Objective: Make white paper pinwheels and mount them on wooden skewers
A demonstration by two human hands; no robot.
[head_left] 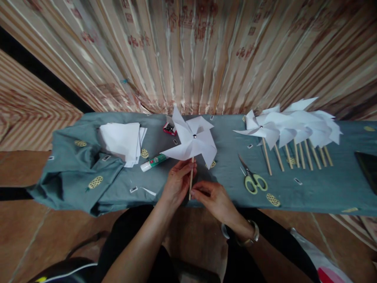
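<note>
A white paper pinwheel [203, 138] with a silver pin at its centre stands up on a thin wooden stick [191, 179] in front of me. My left hand [177, 182] is closed around the stick just under the paper blades. Lower down, the thumb and fingers of my right hand [213, 196] pinch the same stick near its bottom end. Behind the pinwheel's left side lies a small red box [169, 128] with dark pins in it. A glue stick [153, 162] rests on the cloth, partly under a blade tip.
Several finished pinwheels [297, 125] lie overlapped at the right, sticks toward me. Scissors [253, 179] with light green handles lie nearer. White paper sheets [120, 141] are stacked at the left. A paper scrap [149, 191] and a dark phone-like object [366, 169] rest on the green cloth [282, 188].
</note>
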